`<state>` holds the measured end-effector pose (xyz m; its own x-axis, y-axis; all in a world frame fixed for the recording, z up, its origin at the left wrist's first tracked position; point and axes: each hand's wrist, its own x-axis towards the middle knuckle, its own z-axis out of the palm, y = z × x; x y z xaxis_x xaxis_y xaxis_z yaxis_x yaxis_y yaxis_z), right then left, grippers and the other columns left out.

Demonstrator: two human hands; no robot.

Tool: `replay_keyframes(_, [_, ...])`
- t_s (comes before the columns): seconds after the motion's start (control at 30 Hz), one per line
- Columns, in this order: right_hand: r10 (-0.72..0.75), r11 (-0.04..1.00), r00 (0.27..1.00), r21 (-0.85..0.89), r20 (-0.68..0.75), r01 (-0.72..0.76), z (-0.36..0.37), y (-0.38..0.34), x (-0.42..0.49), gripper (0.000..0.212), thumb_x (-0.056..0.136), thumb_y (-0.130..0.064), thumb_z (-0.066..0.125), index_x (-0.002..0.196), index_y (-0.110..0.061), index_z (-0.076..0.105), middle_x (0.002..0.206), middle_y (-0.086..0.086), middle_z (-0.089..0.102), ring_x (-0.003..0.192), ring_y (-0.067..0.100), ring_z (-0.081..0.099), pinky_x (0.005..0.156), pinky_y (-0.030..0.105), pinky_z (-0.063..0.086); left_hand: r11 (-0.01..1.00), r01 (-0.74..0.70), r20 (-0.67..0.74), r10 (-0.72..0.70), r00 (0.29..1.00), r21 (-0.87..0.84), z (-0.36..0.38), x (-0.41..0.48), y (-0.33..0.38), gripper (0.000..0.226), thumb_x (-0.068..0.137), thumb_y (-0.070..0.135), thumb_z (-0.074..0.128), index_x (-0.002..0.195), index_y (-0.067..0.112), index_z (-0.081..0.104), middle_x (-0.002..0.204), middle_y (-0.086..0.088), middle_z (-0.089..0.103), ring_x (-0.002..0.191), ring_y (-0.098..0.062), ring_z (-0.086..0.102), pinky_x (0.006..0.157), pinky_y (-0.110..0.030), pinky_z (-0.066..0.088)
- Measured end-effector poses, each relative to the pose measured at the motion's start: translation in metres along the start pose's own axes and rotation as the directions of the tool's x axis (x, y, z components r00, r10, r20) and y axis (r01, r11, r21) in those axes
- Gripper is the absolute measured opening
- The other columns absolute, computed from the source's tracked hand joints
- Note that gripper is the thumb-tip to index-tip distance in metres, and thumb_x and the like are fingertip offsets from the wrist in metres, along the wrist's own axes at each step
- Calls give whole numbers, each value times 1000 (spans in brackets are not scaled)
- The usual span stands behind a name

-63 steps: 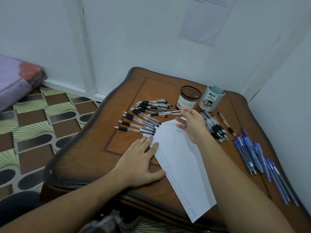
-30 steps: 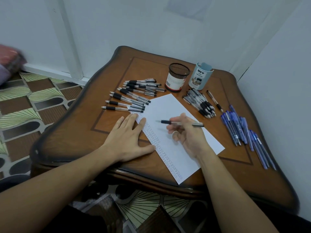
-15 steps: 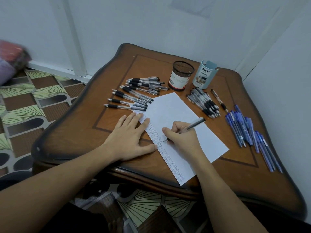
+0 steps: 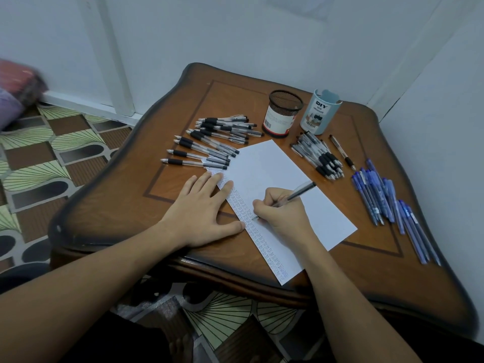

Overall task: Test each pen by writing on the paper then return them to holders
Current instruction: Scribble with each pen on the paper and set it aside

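Desk (image 4: 340,279): paper (image 4: 275,174) lies diagonally mid-desk, its near corner reaching the front edge. Left hand (image 4: 201,213) is flat with fingers spread on the paper's left edge, probably to stop it sliding. Right hand (image 4: 282,213) is curled in a writing grip. Black pens (image 4: 209,142) are fanned out toward the left edge. Second bunch (image 4: 319,155) and blue pens (image 4: 387,203) lie toward the right edge, which looks like sorting. Mesh holder (image 4: 281,113) and blue holder (image 4: 320,112) stand near the back edge. Pen (image 4: 298,192) is clamped in the right hand, tip on the sheet beside the column of marks.

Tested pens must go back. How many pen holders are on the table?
2: a black mesh holder at the far side of the table, and a light blue holder just right of it.
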<state>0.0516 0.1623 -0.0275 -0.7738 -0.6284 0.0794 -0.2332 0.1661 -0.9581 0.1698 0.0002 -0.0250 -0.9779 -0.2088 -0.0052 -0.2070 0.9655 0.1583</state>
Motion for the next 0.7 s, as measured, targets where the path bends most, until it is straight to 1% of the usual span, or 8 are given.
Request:
replay_keyframes(0.13, [-5, 1000, 1000, -18, -3, 4, -1, -3, -1, 41, 75, -14, 66, 50, -15, 33, 51, 2, 30, 54, 15, 32, 59, 31, 28, 1000, 0, 5, 0, 1000, -8, 0, 0, 0, 108, 67, 90, 4, 156, 28, 12, 164, -3, 5, 150, -22, -3, 122, -43, -4])
replay_keyframes(0.23, [-8, 1000, 1000, -21, -21, 7, -3, -2, 0, 42, 80, -7, 68, 51, -11, 39, 52, 3, 34, 53, 12, 35, 58, 30, 30, 1000, 0, 10, 0, 1000, -10, -1, 0, 0, 107, 68, 89, 5, 156, 28, 11, 164, -3, 5, 150, -22, -3, 121, -43, -4])
replay_keyframes(0.37, [-13, 1000, 1000, -26, -25, 12, -1, -2, -1, 44, 79, -8, 67, 49, -19, 36, 50, -1, 32, 52, 12, 33, 57, 28, 29, 1000, -2, 16, 2, 1000, 6, 0, 1, -1, 108, 67, 90, 4, 156, 28, 10, 164, -3, 4, 150, -23, -4, 121, -43, -5])
replay_keyframes(0.47, [-13, 1000, 999, -20, -39, 12, -2, 0, 0, 44, 79, -7, 66, 50, -17, 35, 50, -2, 32, 52, 12, 33, 57, 28, 28, 1000, -1, 21, 1, 1000, 0, 0, 1, -1, 108, 68, 90, 4, 156, 28, 9, 164, -3, 3, 150, -22, -5, 122, -43, -5])
replay_keyframes(0.6, [4, 1000, 999, -20, -49, -5, -1, 0, -1, 40, 78, -9, 66, 54, -7, 34, 53, 4, 32, 54, 17, 35, 59, 30, 29, 1000, 3, 15, -3, 1000, 5, 0, 1, 0, 108, 67, 89, 3, 156, 28, 10, 164, -3, 3, 150, -22, -5, 121, -42, -6])
replay_keyframes(0.7, [2, 1000, 999, -24, -46, -3, -1, 0, -1, 41, 78, -9, 66, 52, -11, 34, 53, 3, 32, 54, 16, 35, 59, 30, 29, 1000, 4, 19, -4, 1000, -2, -1, 1, 0, 108, 67, 89, 3, 156, 28, 10, 164, -3, 3, 150, -22, -5, 121, -42, -6])
